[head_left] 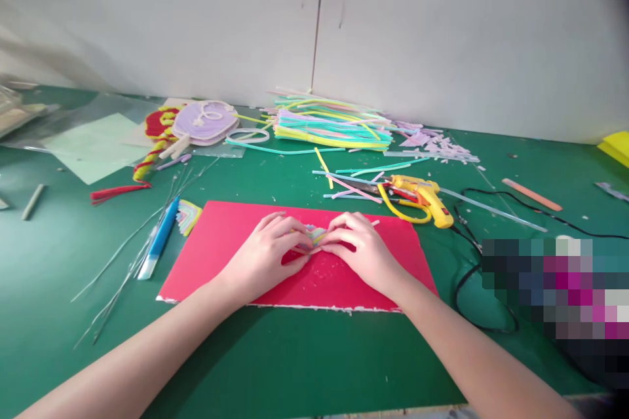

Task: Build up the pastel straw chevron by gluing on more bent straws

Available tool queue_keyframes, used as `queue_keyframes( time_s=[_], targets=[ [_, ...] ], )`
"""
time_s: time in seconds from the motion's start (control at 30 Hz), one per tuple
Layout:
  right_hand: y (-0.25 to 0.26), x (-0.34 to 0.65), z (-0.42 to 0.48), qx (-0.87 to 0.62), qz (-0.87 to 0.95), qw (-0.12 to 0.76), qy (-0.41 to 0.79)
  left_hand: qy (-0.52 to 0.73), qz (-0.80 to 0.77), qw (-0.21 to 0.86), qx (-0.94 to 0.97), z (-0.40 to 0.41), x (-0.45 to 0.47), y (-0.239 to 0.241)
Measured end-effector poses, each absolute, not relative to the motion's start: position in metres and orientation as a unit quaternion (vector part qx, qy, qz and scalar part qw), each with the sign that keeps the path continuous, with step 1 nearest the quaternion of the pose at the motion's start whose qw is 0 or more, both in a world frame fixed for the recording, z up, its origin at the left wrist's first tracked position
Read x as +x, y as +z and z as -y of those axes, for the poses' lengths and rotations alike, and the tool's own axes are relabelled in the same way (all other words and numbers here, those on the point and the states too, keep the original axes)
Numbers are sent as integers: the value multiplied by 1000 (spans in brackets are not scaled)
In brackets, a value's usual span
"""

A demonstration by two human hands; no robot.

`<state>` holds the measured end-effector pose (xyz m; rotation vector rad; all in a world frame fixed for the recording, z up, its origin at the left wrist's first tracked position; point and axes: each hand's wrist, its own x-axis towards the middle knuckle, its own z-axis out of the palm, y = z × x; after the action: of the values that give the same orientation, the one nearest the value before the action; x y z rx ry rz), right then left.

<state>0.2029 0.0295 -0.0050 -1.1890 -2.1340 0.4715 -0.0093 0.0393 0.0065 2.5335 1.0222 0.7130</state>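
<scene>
A red board (236,262) lies flat on the green table (295,366). Over its middle my left hand (268,252) and my right hand (361,252) meet. Both have their fingers pinched on a small piece made of pastel chenille stems (314,236), striped pink, yellow and blue. Most of that piece is hidden under my fingertips. A thin white stem end pokes out by my right hand.
A yellow glue gun (425,200) with a black cord (472,275) lies right of the board. Behind it sits a pile of pastel stems (329,124). At the left are a blue craft knife (160,239), thin wires, a small striped arch (188,216) and a lilac and red craft piece (196,123).
</scene>
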Motion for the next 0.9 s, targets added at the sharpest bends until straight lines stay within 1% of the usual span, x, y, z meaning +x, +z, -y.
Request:
queue_keyframes(
  time_s=[0.2, 0.43, 0.9],
  targets=[
    [0, 213, -33, -470, 805, 313, 181, 219, -328, 190, 899, -48, -23, 11],
    [-1, 213, -35, -472, 807, 305, 184, 180, -335, 193, 905, -61, -43, 16],
    [-2, 213, -36, -470, 801, 314, 195, 187, -307, 168, 918, -64, -46, 14]
  ],
)
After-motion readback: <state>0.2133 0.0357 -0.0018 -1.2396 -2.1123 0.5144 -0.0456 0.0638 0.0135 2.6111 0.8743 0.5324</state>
